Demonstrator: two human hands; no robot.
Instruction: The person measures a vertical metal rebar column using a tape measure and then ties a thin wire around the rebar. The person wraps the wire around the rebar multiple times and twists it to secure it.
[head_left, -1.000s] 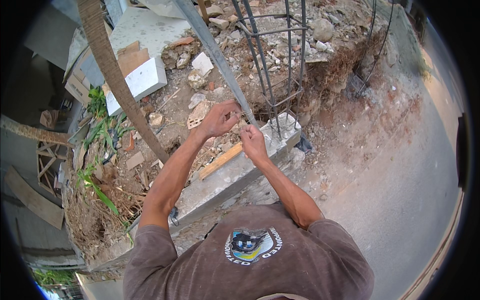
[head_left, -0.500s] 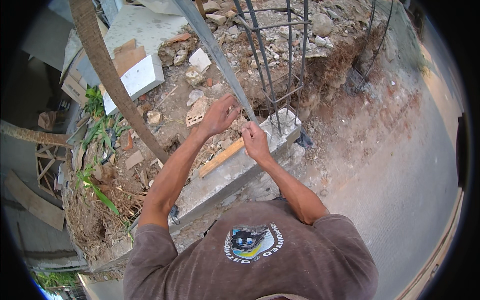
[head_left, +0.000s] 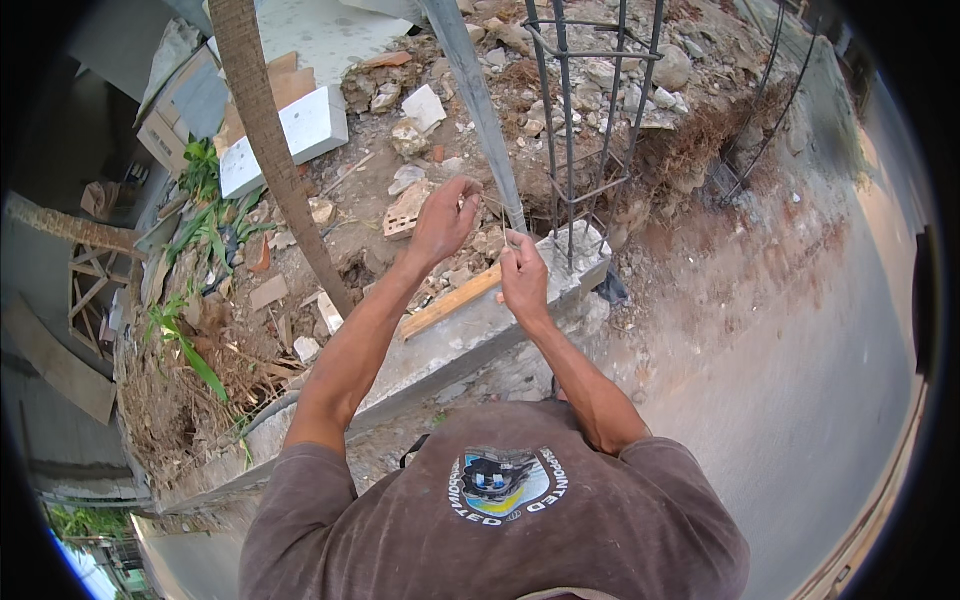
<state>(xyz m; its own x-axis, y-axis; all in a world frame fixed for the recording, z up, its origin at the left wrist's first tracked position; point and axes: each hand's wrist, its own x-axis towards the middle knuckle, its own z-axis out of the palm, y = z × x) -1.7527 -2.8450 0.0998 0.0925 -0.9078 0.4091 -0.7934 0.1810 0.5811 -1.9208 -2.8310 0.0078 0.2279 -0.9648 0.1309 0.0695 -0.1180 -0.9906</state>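
My right hand (head_left: 524,275) is closed in a pinch on a thin pale strand (head_left: 507,233), string or wire, just above the concrete beam. To its left, my left hand (head_left: 445,225) hovers with fingers curled and thumb close to them; whether it grips the strand's other end is too small to make out. Right behind the hands, a grey pole (head_left: 480,110) slants down to the beam. A yellowish wooden strip (head_left: 452,302) lies along the top of the concrete beam (head_left: 440,350), under my forearms.
Upright rebar with square ties (head_left: 565,130) rises from the beam's right end. A rusty brown post (head_left: 265,130) leans at left, near a white block (head_left: 290,140). Rubble and a broken hollow brick (head_left: 405,212) lie beyond; pavement (head_left: 770,400) stretches along the right.
The view has shifted a little, so the scene sits further right. My hands are slightly wider apart, the left now further from the pole; the right still pinches near the pole's foot.
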